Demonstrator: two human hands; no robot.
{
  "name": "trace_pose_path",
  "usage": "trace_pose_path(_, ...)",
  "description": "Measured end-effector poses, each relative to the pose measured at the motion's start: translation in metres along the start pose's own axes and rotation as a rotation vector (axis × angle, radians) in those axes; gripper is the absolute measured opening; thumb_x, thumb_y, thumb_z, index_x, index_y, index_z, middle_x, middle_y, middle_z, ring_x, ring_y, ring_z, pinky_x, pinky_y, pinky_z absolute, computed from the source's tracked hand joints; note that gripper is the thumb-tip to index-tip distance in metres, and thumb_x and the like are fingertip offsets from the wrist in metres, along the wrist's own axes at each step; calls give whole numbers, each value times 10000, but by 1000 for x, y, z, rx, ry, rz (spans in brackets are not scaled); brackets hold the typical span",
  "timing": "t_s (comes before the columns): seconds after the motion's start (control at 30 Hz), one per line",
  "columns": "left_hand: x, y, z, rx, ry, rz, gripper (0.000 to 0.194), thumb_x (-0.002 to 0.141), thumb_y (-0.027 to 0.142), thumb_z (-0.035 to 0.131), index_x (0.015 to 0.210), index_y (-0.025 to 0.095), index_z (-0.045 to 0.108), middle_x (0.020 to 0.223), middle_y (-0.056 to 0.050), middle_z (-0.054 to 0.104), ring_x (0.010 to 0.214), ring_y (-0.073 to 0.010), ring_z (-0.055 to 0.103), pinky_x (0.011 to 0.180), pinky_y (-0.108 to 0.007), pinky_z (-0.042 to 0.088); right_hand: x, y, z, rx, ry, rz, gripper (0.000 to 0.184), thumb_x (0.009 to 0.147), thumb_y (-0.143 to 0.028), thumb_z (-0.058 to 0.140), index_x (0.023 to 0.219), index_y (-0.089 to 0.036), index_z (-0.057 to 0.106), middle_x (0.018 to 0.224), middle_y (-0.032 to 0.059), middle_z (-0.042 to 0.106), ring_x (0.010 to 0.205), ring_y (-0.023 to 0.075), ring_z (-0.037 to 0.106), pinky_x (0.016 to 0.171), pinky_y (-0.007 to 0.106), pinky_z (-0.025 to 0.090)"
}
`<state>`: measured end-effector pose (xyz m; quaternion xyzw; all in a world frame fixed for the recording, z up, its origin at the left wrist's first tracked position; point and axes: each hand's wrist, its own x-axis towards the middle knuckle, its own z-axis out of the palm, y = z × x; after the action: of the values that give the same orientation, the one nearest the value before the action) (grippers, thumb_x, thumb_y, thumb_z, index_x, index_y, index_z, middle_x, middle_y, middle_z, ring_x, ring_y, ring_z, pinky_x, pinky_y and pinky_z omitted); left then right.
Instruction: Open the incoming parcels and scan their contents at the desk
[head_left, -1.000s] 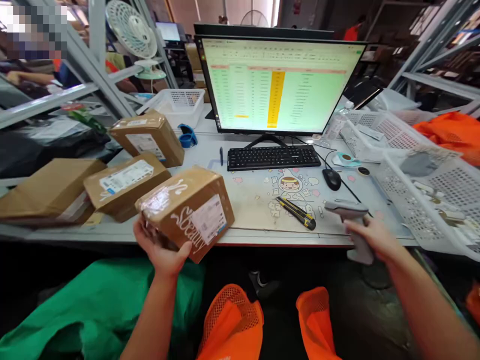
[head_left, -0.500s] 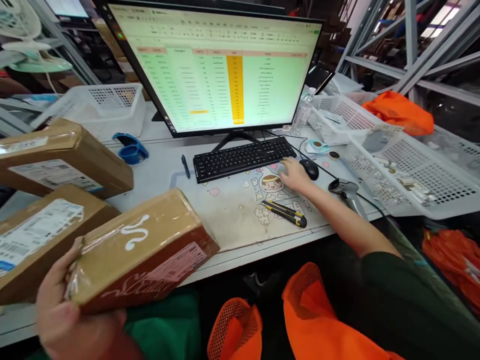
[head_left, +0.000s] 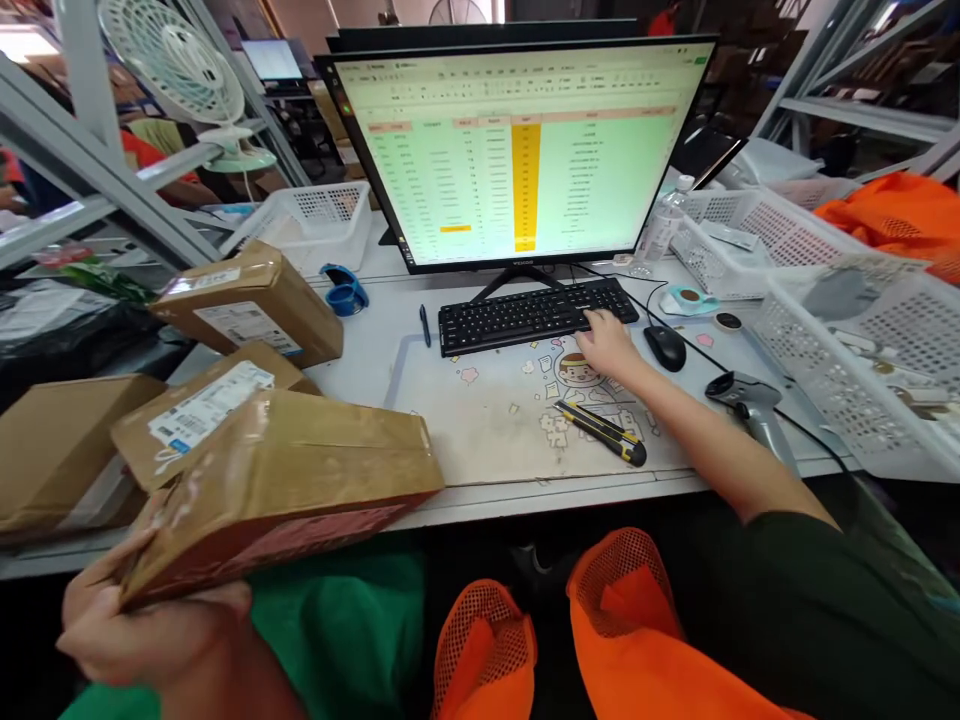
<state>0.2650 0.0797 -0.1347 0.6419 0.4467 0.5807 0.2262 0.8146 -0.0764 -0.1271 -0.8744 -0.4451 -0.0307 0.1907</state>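
Note:
My left hand (head_left: 142,630) grips a taped brown cardboard parcel (head_left: 285,485) at the lower left, held over the desk's front edge with its top face tilted toward me. My right hand (head_left: 609,342) rests at the right end of the black keyboard (head_left: 532,312), fingers spread on the keys, next to the black mouse (head_left: 665,346). A grey barcode scanner (head_left: 750,400) lies on the desk right of my forearm. A yellow and black utility knife (head_left: 604,432) lies on the desk mat below my hand.
A monitor (head_left: 525,150) showing a spreadsheet stands behind the keyboard. Three more brown parcels (head_left: 247,305) sit at the left. White perforated baskets (head_left: 855,350) fill the right side; another basket (head_left: 315,215), a blue tape dispenser (head_left: 341,290) and a fan (head_left: 180,80) stand at the back left.
My right hand let go of the scanner, which now lies on the desk, and moved past the mouse to the keyboard. My left hand drew the parcel down and left, tilting it flatter.

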Motion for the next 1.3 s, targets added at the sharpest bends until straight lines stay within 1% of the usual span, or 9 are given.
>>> trace_pose_path(0.1,-7,-4,-1,-232,232,-74,470,797,563,411,1075,462,776,1328,192,745,1475,-450,537,1163,-753,476,-71,-1,-7,-30,-169,-143,594,1040,-504,544,1491,-125,621,1428,225,663,1303,382,605,1104,489,470)
trace_pose_path(0.23,-26,-13,29,-318,80,-315,555,852,623,413,1179,285,710,1236,0,765,1369,-385,619,1172,-662,514,-136,11,-2,-234,-268,-162,466,1013,-533,608,1138,-108,753,1143,232,727,1106,391,671,956,473,519)
trace_pose_path(0.37,-42,-22,58,-214,114,-397,511,843,619,625,1141,204,598,1123,-104,731,1172,-309,718,1085,-567,580,-149,12,1,-60,-172,-113,314,964,-437,662,1104,-160,710,1117,176,731,1019,330,692,845,383,517)
trace_pose_path(0.5,-69,26,69,-70,268,-29,554,947,663,561,1254,202,555,1399,-181,629,1454,-314,560,1273,-547,400,-160,-11,-10,114,-152,-68,328,959,-428,652,1169,-177,679,922,121,750,837,311,705,706,350,483)
trace_pose_path(0.6,-98,90,89,172,38,433,572,910,661,692,1268,220,627,1456,-181,608,1578,-394,412,1332,-631,243,-166,-42,-17,278,-160,-274,370,1021,-384,570,1316,-188,674,1034,127,787,936,318,735,784,374,529)
trace_pose_path(0.7,-117,129,115,316,-168,488,588,840,546,832,1300,226,653,1414,-177,653,1475,-443,520,1319,-727,148,-168,-68,-22,399,-130,-523,427,1078,-354,492,1453,-206,633,1284,136,754,1147,304,709,962,405,545)
trace_pose_path(0.87,-110,110,111,230,-185,456,304,830,433,750,1063,240,720,1204,-133,735,1316,-398,652,1340,-713,141,-176,-95,-24,221,-149,-707,609,1112,-569,443,1512,-138,601,1115,161,706,958,294,662,845,386,518)
trace_pose_path(1.03,-99,91,87,191,-229,473,322,807,492,746,1026,256,754,1159,-108,758,1293,-399,681,1350,-718,125,-179,-118,-19,110,-117,-828,678,1124,-644,345,1457,-141,654,1051,158,664,890,278,597,804,376,440)
trace_pose_path(1.3,-100,92,83,191,-205,633,299,844,426,727,1083,255,782,1151,-97,793,1224,-374,741,1322,-715,267,-155,-122,-7,80,-3,-843,711,1101,-709,339,1374,-162,702,973,129,637,842,265,534,764,371,381)
